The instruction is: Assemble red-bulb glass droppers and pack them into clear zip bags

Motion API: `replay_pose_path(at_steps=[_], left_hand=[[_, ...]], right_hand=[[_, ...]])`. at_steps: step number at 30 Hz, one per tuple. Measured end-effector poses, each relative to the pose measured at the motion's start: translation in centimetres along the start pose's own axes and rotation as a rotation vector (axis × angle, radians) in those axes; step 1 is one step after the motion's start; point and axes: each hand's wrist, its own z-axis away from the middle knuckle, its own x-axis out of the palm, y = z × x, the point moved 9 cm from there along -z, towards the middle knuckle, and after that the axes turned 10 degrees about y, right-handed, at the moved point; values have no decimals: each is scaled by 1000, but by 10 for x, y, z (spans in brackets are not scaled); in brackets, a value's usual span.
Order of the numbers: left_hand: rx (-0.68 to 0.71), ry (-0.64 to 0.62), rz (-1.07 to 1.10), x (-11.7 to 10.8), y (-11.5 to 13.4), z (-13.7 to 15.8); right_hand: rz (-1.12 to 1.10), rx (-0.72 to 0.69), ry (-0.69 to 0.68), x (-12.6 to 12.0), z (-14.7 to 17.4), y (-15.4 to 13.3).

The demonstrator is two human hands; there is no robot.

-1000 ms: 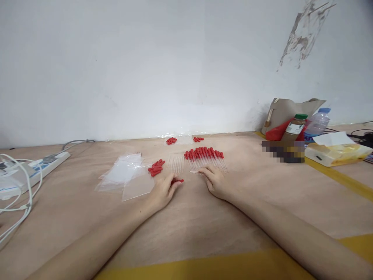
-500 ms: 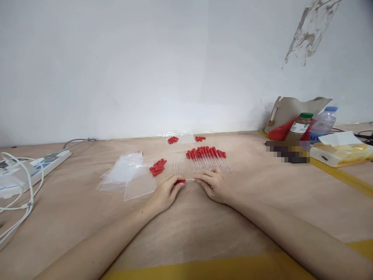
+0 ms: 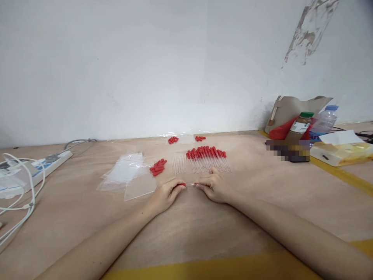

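Note:
My left hand (image 3: 166,195) pinches a red rubber bulb (image 3: 183,184), of which just the end shows past the fingertips. From that end a thin clear dropper tube (image 3: 190,184) runs across to my right hand (image 3: 215,188), whose thumb and fingers close on its other end. Beyond my hands lies a row of droppers (image 3: 206,155) with red bulbs fitted on clear tubes. Left of that row are several bare tubes (image 3: 178,164), and farther left a small heap of loose red bulbs (image 3: 158,168).
Clear plastic bags (image 3: 126,171) lie left of the bulbs. Two groups of red bulbs, the left group (image 3: 173,140) among them, sit by the wall on clear plastic. A power strip (image 3: 55,161) with cables is far left. Bottles (image 3: 300,127) and a tissue pack (image 3: 340,152) stand right.
Both hands have brought the bulb and tube slightly nearer to me. Less of the bulb shows past my left fingers, and my right thumb and fingers have closed more on the tube.

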Motion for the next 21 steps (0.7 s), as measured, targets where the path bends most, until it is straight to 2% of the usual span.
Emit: replay_pose_path(at_steps=[5,16,21], left_hand=[[23,-75,-64,6,6,0],[90,-76,-92,9,8,2],[85,-18,-98,7,8,-4]], right_hand=[[148,-137,54,-4,0,-9],[93,-119,89,0,-2,-16],[167,-112,78,-1,-5,-15]])
